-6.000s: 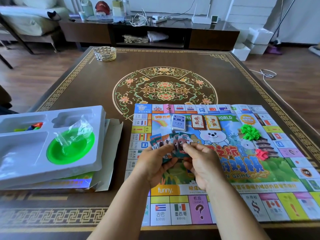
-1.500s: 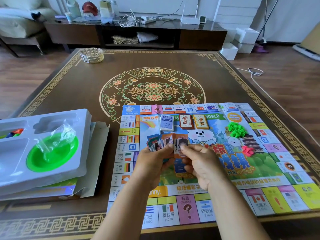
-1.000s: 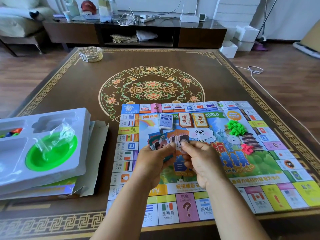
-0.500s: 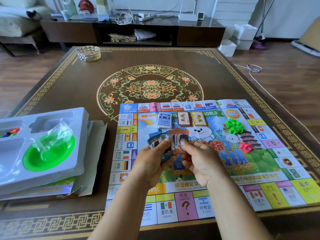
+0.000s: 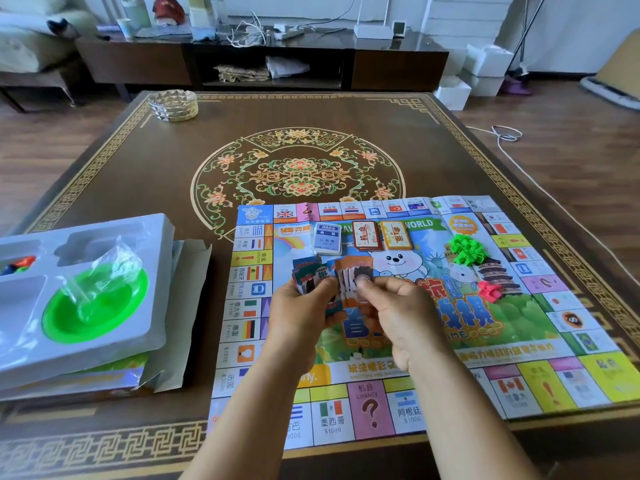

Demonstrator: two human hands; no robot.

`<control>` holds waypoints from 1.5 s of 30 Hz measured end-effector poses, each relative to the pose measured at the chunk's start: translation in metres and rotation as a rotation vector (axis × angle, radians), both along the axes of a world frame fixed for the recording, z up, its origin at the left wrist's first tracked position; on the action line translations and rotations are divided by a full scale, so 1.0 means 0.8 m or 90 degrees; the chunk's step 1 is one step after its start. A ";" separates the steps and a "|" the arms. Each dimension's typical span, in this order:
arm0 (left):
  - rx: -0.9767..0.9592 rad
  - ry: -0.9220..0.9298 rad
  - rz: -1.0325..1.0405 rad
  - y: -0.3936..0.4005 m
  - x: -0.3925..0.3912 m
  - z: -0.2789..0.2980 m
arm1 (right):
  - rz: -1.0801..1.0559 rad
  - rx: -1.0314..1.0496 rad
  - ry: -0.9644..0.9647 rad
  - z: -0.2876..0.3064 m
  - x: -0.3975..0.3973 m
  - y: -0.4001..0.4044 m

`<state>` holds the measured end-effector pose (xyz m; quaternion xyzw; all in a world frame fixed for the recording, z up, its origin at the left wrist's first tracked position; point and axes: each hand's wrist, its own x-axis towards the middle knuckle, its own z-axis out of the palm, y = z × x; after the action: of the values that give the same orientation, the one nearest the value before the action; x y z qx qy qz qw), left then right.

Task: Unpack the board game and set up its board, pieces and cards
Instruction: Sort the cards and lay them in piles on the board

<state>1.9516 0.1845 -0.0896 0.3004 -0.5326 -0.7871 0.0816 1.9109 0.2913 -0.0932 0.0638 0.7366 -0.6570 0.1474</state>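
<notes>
- Board (image 5: pixel 519 344) lies unfolded flat on the table (image 5: pixel 138 174), at your near right. That step reads as done.
- Three card decks sit side by side in the board's far centre: white deck (image 5: pixel 327 239), red deck (image 5: pixel 367 235), yellow deck (image 5: pixel 396 234). Judged placed.
- Green houses (image 5: pixel 467 249) are heaped on the board's right half; a smaller heap of pink pieces (image 5: pixel 489 291) lies just nearer you.
- Your left hand (image 5: pixel 304 320) grips a fan of play money (image 5: pixel 311 277) above the board's centre.
- Your right hand (image 5: pixel 398 313) pinches the orange notes (image 5: pixel 356 271) at the fan's right edge, thumb on top. Judgement: you are sorting notes by denomination.
- Left to do, as it appears: put the money down; take the coloured tokens (image 5: pixel 19 265) and green bowl (image 5: pixel 95 304) out of the tray (image 5: pixel 152 327), which sits on the box at your left.
</notes>
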 end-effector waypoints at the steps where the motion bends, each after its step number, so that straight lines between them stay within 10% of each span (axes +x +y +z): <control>1: -0.016 0.002 0.006 0.001 0.000 0.000 | 0.006 0.026 0.019 -0.001 0.001 -0.001; 23: -0.082 -0.018 0.033 0.005 -0.003 -0.008 | -0.023 0.026 0.037 0.000 0.014 -0.016; 45: 0.130 -0.024 0.012 0.001 0.001 0.001 | -0.069 -0.096 -0.098 -0.010 0.007 -0.017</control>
<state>1.9525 0.1850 -0.0890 0.3272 -0.4480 -0.8307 0.0476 1.9163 0.2774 -0.1014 0.1428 0.6671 -0.7105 0.1724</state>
